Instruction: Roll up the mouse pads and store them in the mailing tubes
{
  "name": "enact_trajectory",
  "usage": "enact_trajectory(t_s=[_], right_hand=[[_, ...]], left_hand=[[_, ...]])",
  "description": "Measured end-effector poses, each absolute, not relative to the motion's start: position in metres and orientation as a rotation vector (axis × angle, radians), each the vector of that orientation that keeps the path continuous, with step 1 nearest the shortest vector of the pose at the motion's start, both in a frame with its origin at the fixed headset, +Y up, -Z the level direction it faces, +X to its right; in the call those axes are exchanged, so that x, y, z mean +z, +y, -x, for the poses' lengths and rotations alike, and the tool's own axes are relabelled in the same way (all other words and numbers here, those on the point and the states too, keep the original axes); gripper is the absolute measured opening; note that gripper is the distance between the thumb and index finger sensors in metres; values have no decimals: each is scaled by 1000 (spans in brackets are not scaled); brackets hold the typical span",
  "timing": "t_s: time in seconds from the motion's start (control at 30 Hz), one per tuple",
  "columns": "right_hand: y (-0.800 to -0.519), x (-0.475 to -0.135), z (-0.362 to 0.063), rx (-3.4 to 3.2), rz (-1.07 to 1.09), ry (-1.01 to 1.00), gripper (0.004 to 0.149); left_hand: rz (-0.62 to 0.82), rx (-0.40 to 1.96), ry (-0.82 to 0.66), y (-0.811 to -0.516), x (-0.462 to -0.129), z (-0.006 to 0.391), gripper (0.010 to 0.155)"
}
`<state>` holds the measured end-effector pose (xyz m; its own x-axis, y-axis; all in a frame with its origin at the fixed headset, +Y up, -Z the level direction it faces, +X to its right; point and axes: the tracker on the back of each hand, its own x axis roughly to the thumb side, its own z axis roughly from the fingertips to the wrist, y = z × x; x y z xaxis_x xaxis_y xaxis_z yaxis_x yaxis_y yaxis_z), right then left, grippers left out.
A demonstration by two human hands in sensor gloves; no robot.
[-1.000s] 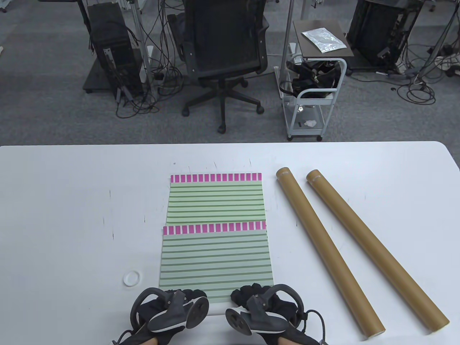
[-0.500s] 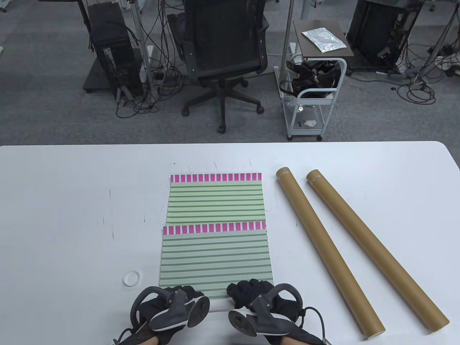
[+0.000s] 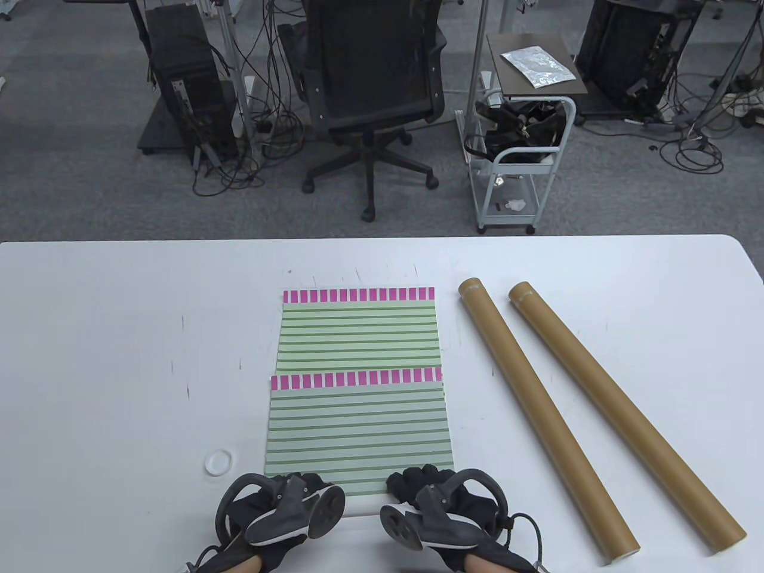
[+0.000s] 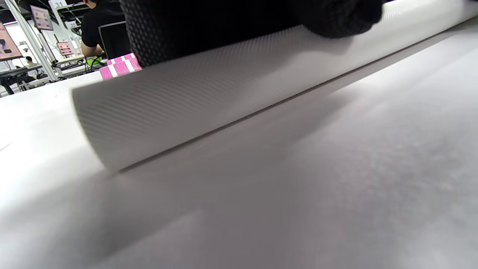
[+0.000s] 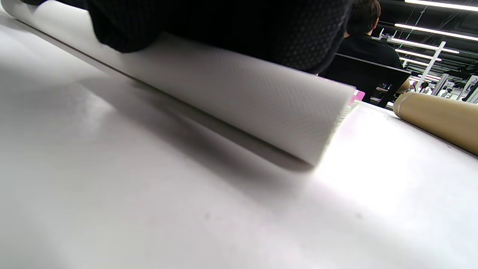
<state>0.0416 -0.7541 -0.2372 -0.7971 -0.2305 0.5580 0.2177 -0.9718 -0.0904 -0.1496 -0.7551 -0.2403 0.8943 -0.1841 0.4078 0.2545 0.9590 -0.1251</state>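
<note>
Table view: near mouse pad (image 3: 357, 433) flat at centre of white table (image 3: 107, 358), its near edge curled up into a roll close to near table edge. Left hand (image 3: 280, 507) and right hand (image 3: 441, 501) side by side on that roll, fingers curved over its top, pressing; full wrap underneath not visible. Left wrist view: rolled white underside (image 4: 209, 101) under gloved fingers (image 4: 224, 26), resting on table. Right wrist view: same roll (image 5: 246, 93) under gloved fingers (image 5: 231, 26). Far mouse pad (image 3: 358, 328) flat toward far edge, touching near pad. Two mailing tubes (image 3: 543, 418) (image 3: 627, 412) lying diagonally toward right edge, apart. White ring (image 3: 218, 462) left of near pad.
</note>
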Motion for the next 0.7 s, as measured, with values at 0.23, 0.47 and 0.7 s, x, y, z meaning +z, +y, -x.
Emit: enact_trajectory(t_s=[0.23,0.47,0.7], right_hand=[[-755,-235,-38,-2724,861,38,50],[-756,-236,-38,-2733,845,28,50],[-755,-240,-43,-2788,839,-8,56]], left_hand=[[169,-249,-387,-757,-241,151,47],[91,-410,-427,-755,-234,142,57],[147,-292,-401,-756,-245,153,54]])
